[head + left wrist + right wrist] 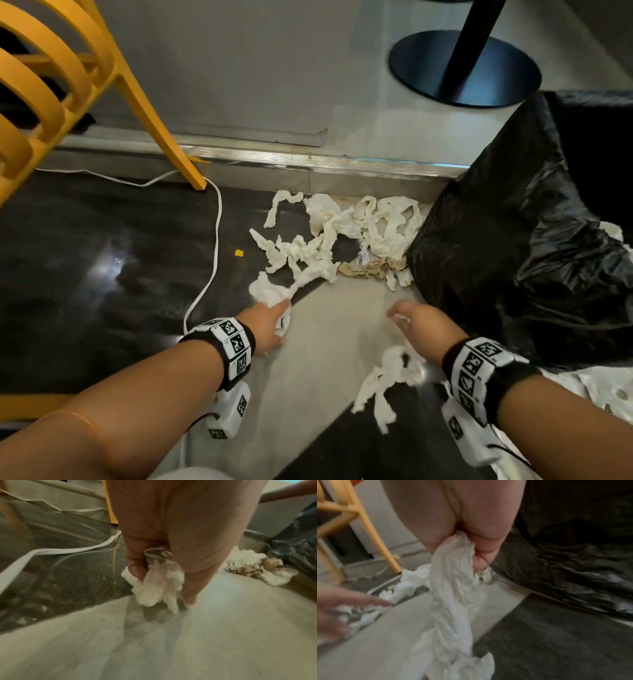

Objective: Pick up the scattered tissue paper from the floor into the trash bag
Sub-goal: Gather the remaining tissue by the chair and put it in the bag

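Tissue paper [346, 233] lies in a tangled white heap on the floor [329, 342] ahead of you, up against the metal threshold strip [308, 161] and touching the left side of the black trash bag [534, 240], which stands to your right with its mouth open. A crumpled brownish scrap [373, 269] sits at the near edge of the heap, just beside the bag.

Your left hand [265, 325] is down at the near end of the heap, and its fingers [135, 566] are curled round a wad of tissue [154, 586], thumb and fingers pinching it just above the pale floor tile. That wad trails back into the heap.

Your right hand [419, 323] is raised near the bag, its fingers [481, 559] closed on a long strip of tissue [383, 387] that hangs from your fist and dangles down over the floor; this strip is blurred in the head and right wrist views.

To your left, a yellow chair [51, 85] stands with one leg near the heap, and a white cable [214, 246] runs across the dark floor past that leg. A small yellow bit [238, 253] lies between the cable and the tissue. Beyond the strip stands a black table base [462, 68].
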Motion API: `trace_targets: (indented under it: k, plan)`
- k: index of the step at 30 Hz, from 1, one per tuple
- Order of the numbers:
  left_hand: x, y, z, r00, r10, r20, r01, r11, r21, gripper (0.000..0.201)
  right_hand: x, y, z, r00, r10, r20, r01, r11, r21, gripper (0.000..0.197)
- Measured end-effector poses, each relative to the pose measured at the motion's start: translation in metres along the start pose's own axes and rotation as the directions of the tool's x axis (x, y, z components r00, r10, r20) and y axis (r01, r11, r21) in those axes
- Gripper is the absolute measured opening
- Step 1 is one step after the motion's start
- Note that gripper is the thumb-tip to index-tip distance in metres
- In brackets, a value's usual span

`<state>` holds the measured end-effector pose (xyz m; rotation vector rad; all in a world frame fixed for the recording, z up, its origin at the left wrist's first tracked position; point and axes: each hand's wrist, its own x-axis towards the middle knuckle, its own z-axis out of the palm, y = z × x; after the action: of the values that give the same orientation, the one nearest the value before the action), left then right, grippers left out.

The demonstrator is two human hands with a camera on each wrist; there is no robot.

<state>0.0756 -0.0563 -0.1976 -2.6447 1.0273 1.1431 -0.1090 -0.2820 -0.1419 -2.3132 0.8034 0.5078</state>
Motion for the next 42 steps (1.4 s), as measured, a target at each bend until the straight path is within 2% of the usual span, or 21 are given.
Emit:
trace_targets:
  k: [1,3,5,6,7,9,11,13,14,17,20,22,24,25,27,29,31,34,37,40,42]
  plan:
    - [0.001,0.000,0.002,1.000,0.017,-0.009,-0.017,0.999,0.027,0.057,0.001,-0.002,-0.001,0.998,-0.008,-0.062,0.012,0.997,0.071,0.017]
    - [0.001,0.003,0.002,0.998,0.055,-0.026,-0.052,0.991,0.126,0.036,0.002,-0.006,-0.003,0.990,-0.010,-0.141,0.042,0.972,0.230,0.027]
    - [0.000,0.007,0.000,0.994,0.098,-0.040,-0.087,0.973,0.216,0.026,0.001,-0.007,-0.006,0.986,-0.012,-0.169,0.073,0.931,0.359,0.037]
    - [0.000,0.008,-0.002,0.991,0.117,-0.060,-0.099,0.966,0.238,0.024,-0.001,-0.006,-0.004,0.991,-0.037,-0.131,0.083,0.926,0.367,0.046]
    - [-0.001,0.010,-0.004,0.987,0.136,-0.088,-0.111,0.963,0.246,0.024,-0.004,-0.003,0.000,0.996,-0.075,-0.055,0.089,0.940,0.328,0.056]
    - [-0.002,0.012,-0.010,0.975,0.173,-0.142,-0.136,0.961,0.242,0.026,-0.010,0.004,0.014,0.975,-0.143,0.170,0.133,0.989,0.069,0.080]
    - [-0.002,0.012,-0.013,0.954,0.215,-0.211,-0.169,0.961,0.219,0.022,-0.018,0.013,0.035,0.917,-0.153,0.370,0.260,0.930,-0.261,0.095]
    - [-0.002,0.012,-0.015,0.941,0.222,-0.257,-0.187,0.970,0.153,0.018,-0.026,0.020,0.056,0.866,-0.147,0.478,0.380,0.816,-0.437,0.091]
    - [-0.003,0.013,-0.016,0.941,0.215,-0.261,-0.189,0.974,0.124,0.016,-0.030,0.020,0.064,0.859,-0.155,0.488,0.406,0.788,-0.464,0.079]
    - [-0.004,0.017,-0.019,0.951,0.182,-0.250,-0.165,0.982,0.088,0.016,-0.031,0.017,0.077,0.865,-0.233,0.445,0.444,0.769,-0.460,0.040]
    - [-0.004,0.016,-0.023,0.930,0.179,-0.322,-0.178,0.984,0.032,0.019,-0.019,0.010,0.074,0.886,-0.195,0.420,0.403,0.771,-0.493,0.032]
    - [-0.002,0.015,-0.025,0.926,0.172,-0.337,-0.193,0.981,-0.029,0.024,-0.012,0.004,0.065,0.908,-0.175,0.380,0.342,0.833,-0.436,0.027]
    - [0.003,0.015,-0.026,0.929,0.146,-0.340,-0.182,0.980,-0.076,0.042,-0.009,0.000,0.056,0.937,-0.184,0.298,0.277,0.909,-0.310,0.010]
    - [0.006,0.016,-0.027,0.936,0.123,-0.329,-0.161,0.983,-0.091,0.055,-0.010,0.000,0.052,0.948,-0.181,0.262,0.245,0.940,-0.236,0.009]
    - [0.016,0.016,-0.026,0.963,0.063,-0.263,-0.096,0.989,-0.114,0.085,-0.011,0.000,0.046,0.961,-0.150,0.232,0.186,0.972,-0.144,0.026]
    - [0.026,0.015,-0.024,0.986,0.020,-0.166,-0.035,0.996,-0.087,0.098,-0.014,-0.003,0.042,0.960,-0.148,0.237,0.187,0.970,-0.152,0.029]
    - [0.035,0.013,-0.019,0.991,0.008,-0.130,-0.011,1.000,-0.023,0.081,-0.012,-0.007,0.040,0.959,-0.127,0.252,0.190,0.951,-0.245,0.031]
    - [0.037,0.011,-0.017,0.985,0.039,-0.169,-0.030,0.998,0.055,0.035,-0.001,-0.013,0.033,0.983,-0.089,0.164,0.135,0.946,-0.296,0.034]
    - [0.029,0.010,-0.017,0.988,0.076,-0.134,-0.065,0.995,0.081,0.025,0.019,-0.019,0.020,0.996,-0.094,0.013,0.094,0.957,-0.276,0.013]
    - [0.013,0.007,-0.016,0.984,0.115,-0.133,-0.105,0.991,0.078,0.022,0.045,-0.020,0.007,0.986,-0.084,-0.142,0.067,0.990,-0.126,0.040]
    - [-0.001,0.004,-0.015,0.986,0.107,-0.128,-0.096,0.992,0.086,0.025,0.064,-0.019,0.003,0.986,-0.076,-0.150,0.050,0.985,-0.166,0.060]
